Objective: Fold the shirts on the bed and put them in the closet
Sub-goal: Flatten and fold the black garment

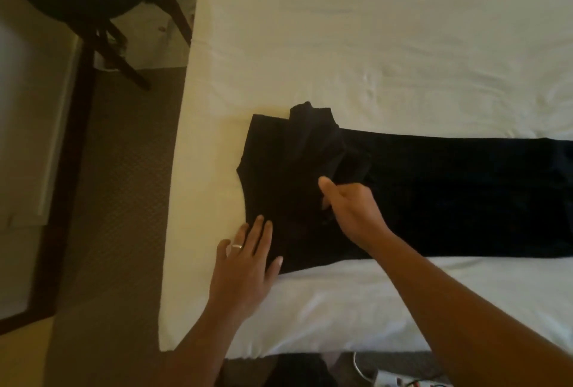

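1. Bedding first: the white-sheeted bed is a soft, broad surface that gives a little under pressure and whose sheet may wrinkle as cloth is dragged over it.
2. Spread lengthwise across its near part lies the black shirt, running off the right edge of view, its sleeve end bunched toward the left. It looks light, limp and thin, not slippery; it should hold a crease only where it is pressed flat. My judgement is that it is best taken at a hem, a shoulder seam or a fold edge, never mid-panel.
3. The right hand has its fingers curled under and appears to pinch a gathered fold near the collar area.
4. The left hand, flat with straight fingers, presses the shirt's near left edge against the sheet, anchoring it.
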